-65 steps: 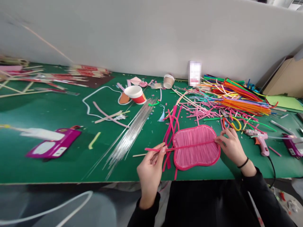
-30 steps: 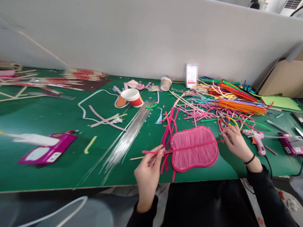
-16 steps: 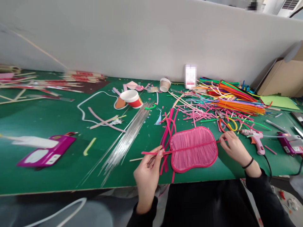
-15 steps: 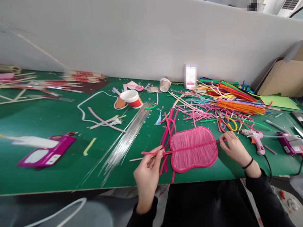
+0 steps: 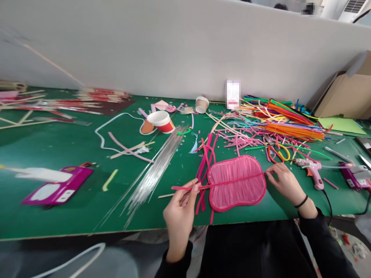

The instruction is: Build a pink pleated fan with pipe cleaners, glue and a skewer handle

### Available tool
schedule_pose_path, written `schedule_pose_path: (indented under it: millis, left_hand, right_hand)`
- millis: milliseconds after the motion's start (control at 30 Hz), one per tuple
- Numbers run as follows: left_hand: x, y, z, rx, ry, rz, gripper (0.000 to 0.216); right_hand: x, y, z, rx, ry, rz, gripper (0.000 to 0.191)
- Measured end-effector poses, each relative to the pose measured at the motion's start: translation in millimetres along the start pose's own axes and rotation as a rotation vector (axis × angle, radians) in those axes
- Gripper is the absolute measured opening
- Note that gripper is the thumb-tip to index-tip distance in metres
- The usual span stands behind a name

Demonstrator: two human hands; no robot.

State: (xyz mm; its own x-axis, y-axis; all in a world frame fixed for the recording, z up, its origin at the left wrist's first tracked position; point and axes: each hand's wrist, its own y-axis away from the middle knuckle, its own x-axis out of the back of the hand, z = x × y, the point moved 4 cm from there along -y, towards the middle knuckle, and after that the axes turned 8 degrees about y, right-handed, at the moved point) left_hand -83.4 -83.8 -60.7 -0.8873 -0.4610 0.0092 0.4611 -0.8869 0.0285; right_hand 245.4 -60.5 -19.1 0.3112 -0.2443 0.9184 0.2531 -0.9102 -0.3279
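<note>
A pink panel (image 5: 237, 197) with a darker pink rim and a rounded, slightly waisted outline lies flat at the table's front edge. Across its middle runs a dark pink pipe cleaner (image 5: 232, 182), stretched between my hands. My left hand (image 5: 182, 204) pinches it left of the panel, and its free end sticks out past my fingers. Just beyond the panel's right rim, my right hand (image 5: 285, 183) pinches the other end. Several loose dark pink pipe cleaners (image 5: 205, 162) lie between my left hand and the panel, partly under both.
A bundle of thin metal wires (image 5: 153, 170) lies left of my left hand. Behind my right hand are pliers (image 5: 282, 152), a pink glue gun (image 5: 315, 173) and heaps of coloured pipe cleaners (image 5: 292, 129). A paper cup (image 5: 164, 122) stands behind the wires; a purple packet (image 5: 69, 185) lies left.
My right hand has shifted slightly left, closer to the panel's rim. The pipe cleaner's left end reaches a touch farther left. The panel stays put.
</note>
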Motion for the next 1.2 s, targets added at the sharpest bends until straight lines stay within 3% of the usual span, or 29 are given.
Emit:
schedule_pose_path:
  millis: [333,833,1200]
  left_hand:
    - [3,1,5,0.006,0.09,0.055,0.055]
    - [6,-2,-2,-0.021,0.103,0.048,0.052]
    - [5,-1,1,-0.015,0.063,0.028,0.053]
  right_hand:
    - [-3,-7,-5,0.016,-0.142,0.05,0.009]
    - [-7,-17,-5,0.077,-0.081,-0.009,0.014]
    - [-5,-15,2,0.013,-0.174,-0.063,0.012]
